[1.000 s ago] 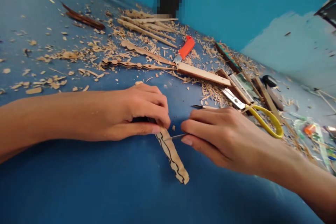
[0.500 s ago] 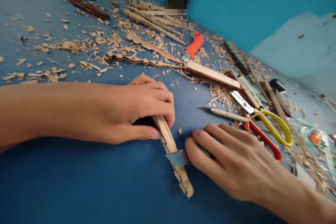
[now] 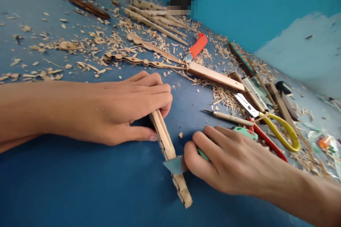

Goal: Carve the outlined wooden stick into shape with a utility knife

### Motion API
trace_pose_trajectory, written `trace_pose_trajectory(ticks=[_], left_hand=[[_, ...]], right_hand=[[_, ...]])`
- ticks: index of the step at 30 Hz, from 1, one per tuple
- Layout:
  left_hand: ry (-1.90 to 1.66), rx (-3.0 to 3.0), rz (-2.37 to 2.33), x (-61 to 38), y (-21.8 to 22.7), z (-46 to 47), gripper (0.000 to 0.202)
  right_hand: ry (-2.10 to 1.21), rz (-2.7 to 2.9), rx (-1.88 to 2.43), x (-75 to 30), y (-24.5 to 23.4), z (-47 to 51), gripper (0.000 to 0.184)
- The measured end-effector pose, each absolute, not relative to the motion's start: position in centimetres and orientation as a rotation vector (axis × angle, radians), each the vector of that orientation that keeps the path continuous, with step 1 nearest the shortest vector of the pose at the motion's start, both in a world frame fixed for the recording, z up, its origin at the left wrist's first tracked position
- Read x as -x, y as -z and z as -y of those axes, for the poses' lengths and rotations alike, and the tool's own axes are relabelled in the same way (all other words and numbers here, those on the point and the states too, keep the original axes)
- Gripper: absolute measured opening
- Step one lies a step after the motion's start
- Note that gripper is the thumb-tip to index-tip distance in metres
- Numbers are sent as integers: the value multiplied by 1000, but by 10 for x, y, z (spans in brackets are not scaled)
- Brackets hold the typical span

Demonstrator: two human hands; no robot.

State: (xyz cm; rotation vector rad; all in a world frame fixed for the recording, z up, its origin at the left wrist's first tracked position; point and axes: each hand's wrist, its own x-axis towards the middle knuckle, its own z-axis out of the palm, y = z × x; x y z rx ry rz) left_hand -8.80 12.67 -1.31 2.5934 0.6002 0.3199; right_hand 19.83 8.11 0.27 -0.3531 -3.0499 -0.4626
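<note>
A light strip of wood [image 3: 166, 142] with dark wavy lines along its side slants across the blue surface. The upper part of the strip is gripped by my left hand [image 3: 141, 108], thumb on one side and fingers over the other. My right hand [image 3: 221, 159] is closed round the green handle of a utility knife [image 3: 174, 166]. Its blade lies across the strip below my left hand; whether the edge bites into the wood cannot be seen. Much of the handle is hidden under my fingers.
Beyond my hands lie a red cutter [image 3: 198, 46], a wooden bar [image 3: 215, 76], carved wooden strips [image 3: 144, 62] and many shavings. To the right are scissors with yellow and red handles [image 3: 282, 133] and a thin pointed tool [image 3: 229, 116]. A teal wall [image 3: 239, 7] rises behind.
Both hands, the strip and the knife have shifted slightly left in view. The blade has moved a little lower, still across the strip, and more of the knife's green handle end shows.
</note>
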Motion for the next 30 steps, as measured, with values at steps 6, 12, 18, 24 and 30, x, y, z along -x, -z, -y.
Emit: trace_pose_trajectory(ticks=[6,12,18,24,30], left_hand=[[-271,-2604,-588,86,11,-128,13],[-292,-2592,-588,87,14,-131,11],[-298,-2607,-612,87,14,-132,14],[-220,-2558,-690,86,10,-133,16],[-231,-2538,-666,84,11,-134,16]], right_hand=[[605,3029,529,-197,0,-66,12],[705,3048,624,-193,-2,-59,17],[783,3037,792,-187,-2,-49,21],[428,2968,726,-202,-1,-62,15],[-197,2979,996,-208,-11,-70,15]])
